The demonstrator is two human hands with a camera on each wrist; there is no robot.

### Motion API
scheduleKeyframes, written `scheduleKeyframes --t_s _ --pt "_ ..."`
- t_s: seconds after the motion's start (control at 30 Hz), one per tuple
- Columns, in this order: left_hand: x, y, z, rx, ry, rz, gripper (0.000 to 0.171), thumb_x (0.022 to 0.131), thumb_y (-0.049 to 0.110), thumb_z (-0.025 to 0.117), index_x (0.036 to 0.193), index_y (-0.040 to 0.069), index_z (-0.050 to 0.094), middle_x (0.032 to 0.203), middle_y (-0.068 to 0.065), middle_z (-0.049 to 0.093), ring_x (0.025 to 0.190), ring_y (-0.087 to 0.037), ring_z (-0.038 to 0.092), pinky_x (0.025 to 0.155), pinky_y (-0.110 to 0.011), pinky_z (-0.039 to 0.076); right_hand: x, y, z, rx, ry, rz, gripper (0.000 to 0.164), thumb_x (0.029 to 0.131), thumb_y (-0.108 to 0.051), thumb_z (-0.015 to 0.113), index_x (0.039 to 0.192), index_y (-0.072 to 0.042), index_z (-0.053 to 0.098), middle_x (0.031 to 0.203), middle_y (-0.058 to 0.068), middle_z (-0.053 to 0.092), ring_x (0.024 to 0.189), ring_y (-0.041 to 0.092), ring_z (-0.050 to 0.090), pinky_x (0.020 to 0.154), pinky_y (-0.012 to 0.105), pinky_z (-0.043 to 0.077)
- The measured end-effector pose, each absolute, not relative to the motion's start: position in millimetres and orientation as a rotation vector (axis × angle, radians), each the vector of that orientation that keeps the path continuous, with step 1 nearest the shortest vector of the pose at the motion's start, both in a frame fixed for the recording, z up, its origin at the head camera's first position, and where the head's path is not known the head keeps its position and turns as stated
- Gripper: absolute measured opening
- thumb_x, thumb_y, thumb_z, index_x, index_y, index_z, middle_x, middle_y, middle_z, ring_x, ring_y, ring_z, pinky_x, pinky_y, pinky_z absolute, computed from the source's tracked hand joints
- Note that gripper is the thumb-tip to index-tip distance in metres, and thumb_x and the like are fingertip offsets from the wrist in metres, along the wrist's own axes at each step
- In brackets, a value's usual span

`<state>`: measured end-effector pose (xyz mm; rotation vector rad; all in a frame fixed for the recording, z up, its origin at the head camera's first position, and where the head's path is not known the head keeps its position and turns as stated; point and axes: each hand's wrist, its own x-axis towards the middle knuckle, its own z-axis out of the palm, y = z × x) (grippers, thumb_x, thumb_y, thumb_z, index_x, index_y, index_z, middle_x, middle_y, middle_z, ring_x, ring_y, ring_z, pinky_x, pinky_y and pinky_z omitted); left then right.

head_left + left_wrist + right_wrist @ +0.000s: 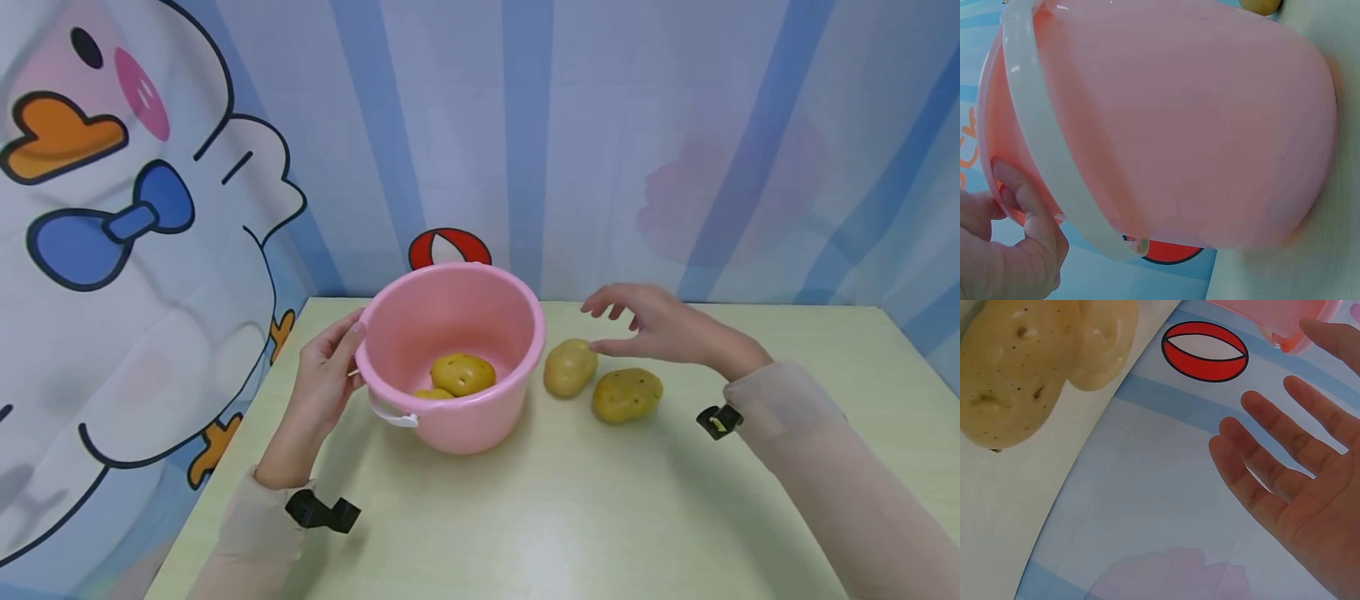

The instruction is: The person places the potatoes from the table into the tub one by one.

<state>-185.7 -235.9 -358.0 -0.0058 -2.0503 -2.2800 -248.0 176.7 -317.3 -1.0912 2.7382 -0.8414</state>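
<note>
A pink bucket [472, 429] stands on the table, its white handle [1044, 134] folded down along the outside. My left hand [324, 375] pinches the bucket's rim at the left, between thumb and fingers. Inside the bucket lie a potato [462, 374] and, mostly hidden by the front wall, a second one [433, 394]. To the right of the bucket, a pale potato [570, 367] and a speckled potato [627, 396] lie side by side on the table. Over these two hovers my right hand [660, 325], its fingers spread and holding nothing, as the right wrist view [1310, 487] confirms.
The pale table [525, 525] ends at a curtain [600, 167] with blue stripes just behind the bucket. A large cartoon duck [150, 333] is printed on the cloth at the left. Each sleeve carries a small black wrist mount [322, 511].
</note>
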Motion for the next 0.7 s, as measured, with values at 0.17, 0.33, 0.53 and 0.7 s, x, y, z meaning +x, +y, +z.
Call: scheduleKeyframes --t_s 0.17,0.33,0.53,0.7 --pt "-185.7 -236.2 -358.2 -0.004 -2.054 -2.283 0.053 0.104 0.029 0.055 0.149 0.003 0.044 0.120 -0.006 0.058 0.080 -0.008 0.063 0.066 -0.014 0.054 -246.7 182.1 -323.9 -1.040 2.723 -0.839 0.046 0.089 -0.025 0.078 0.127 -0.007 0.062 0.121 0.005 0.064 0.104 0.024 0.058 0.081 0.041 0.053" --pt "-185.5 -236.2 -357.8 0.002 -2.065 -2.278 0.053 0.104 0.030 0.055 0.149 0.003 0.044 0.122 -0.007 0.058 0.080 -0.008 0.062 0.066 -0.014 0.053 -246.0 186.8 -330.7 -1.020 2.716 -0.833 0.046 0.088 -0.029 0.078 0.126 -0.007 0.062 0.121 0.005 0.064 0.103 0.024 0.058 0.082 0.041 0.052" --pt "-184.9 -236.1 -357.6 0.008 -2.069 -2.274 0.054 0.104 0.031 0.055 0.149 0.004 0.045 0.125 -0.008 0.057 0.083 -0.009 0.063 0.067 -0.015 0.054 -244.5 189.8 -339.7 -0.989 2.702 -0.813 0.046 0.089 -0.029 0.078 0.126 -0.006 0.062 0.121 0.007 0.064 0.104 0.025 0.058 0.082 0.043 0.053" --pt "-184.7 -236.1 -357.9 0.016 -2.078 -2.261 0.053 0.103 0.031 0.055 0.149 0.005 0.046 0.125 -0.008 0.058 0.082 -0.009 0.063 0.067 -0.015 0.054 -242.5 193.4 -347.7 -0.997 2.678 -0.822 0.047 0.089 -0.030 0.078 0.125 -0.005 0.062 0.121 0.007 0.063 0.104 0.027 0.058 0.082 0.045 0.052"
